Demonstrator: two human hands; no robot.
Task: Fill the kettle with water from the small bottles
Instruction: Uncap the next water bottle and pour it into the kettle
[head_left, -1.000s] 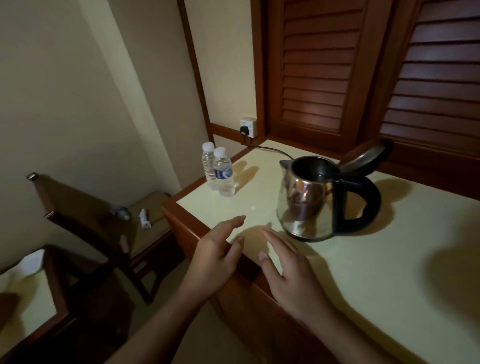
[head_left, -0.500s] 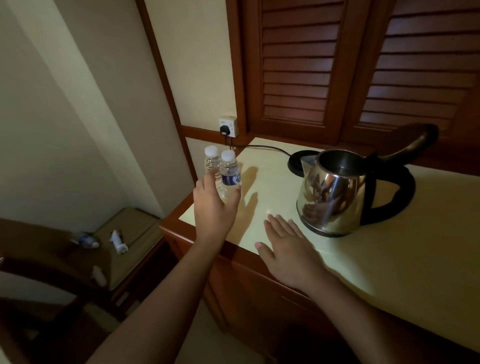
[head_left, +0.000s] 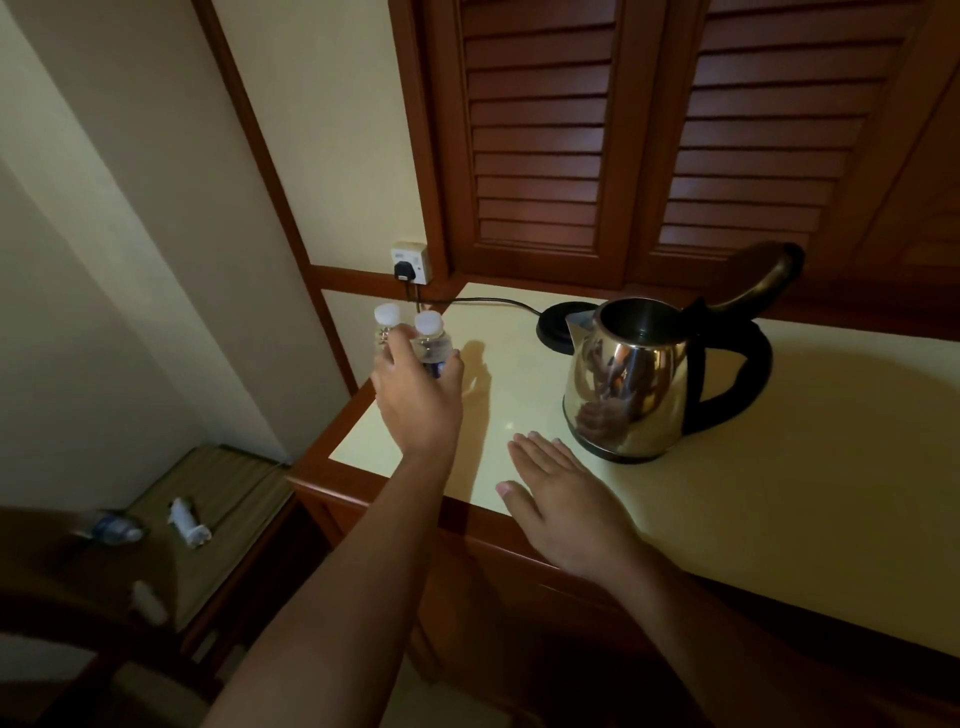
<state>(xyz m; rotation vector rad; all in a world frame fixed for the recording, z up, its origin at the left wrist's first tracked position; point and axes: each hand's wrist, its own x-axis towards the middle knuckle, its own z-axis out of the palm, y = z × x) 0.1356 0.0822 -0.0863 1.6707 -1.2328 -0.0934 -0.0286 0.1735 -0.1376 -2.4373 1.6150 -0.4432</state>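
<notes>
While left hand (head_left: 415, 400) grips nearer capped bottle (head_left: 432, 340) | right hand (head_left: 566, 509) flat, open | kettle (head_left: 623, 384) lid up

upright btls (head_left: 385, 325) (head_left: 432, 343) x2 (capped) | kettle (head_left: 623, 379) x1 | base (head_left: 553, 325) x1 | hands (head_left: 421, 400) (head_left: 566, 504) x2

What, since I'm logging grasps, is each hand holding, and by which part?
The left hand grips the nearer bottle round its body, below the cap. The right hand lies flat on the table, holding nothing.
</notes>
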